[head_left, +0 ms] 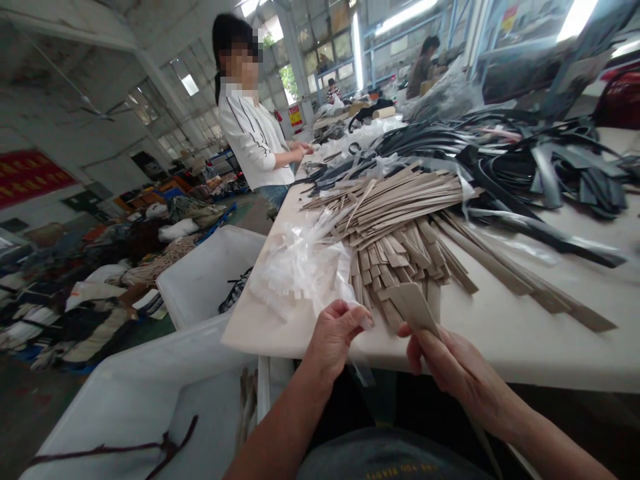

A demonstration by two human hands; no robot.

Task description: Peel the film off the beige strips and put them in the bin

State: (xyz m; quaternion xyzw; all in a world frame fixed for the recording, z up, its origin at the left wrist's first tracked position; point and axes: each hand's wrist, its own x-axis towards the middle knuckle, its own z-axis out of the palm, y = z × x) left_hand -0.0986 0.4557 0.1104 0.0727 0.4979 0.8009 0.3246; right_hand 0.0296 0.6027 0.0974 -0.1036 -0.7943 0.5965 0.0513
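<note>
Taupe synthetic strip (413,308) — light, thin, fairly stiff, easiest taken by its end — is being pinched by the right hand (453,367) over the white worktable's (500,350) edge, while the left hand (333,337) is gripping clear plastic film (363,325).

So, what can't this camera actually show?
All in the head view:
The lower part of the beige strip is hidden by the right hand.
The held end of the clear plastic strip is hidden by the left hand.
The dark item is partly hidden by the white bin's wall.
The far worker is too small to show what they handle.
</note>
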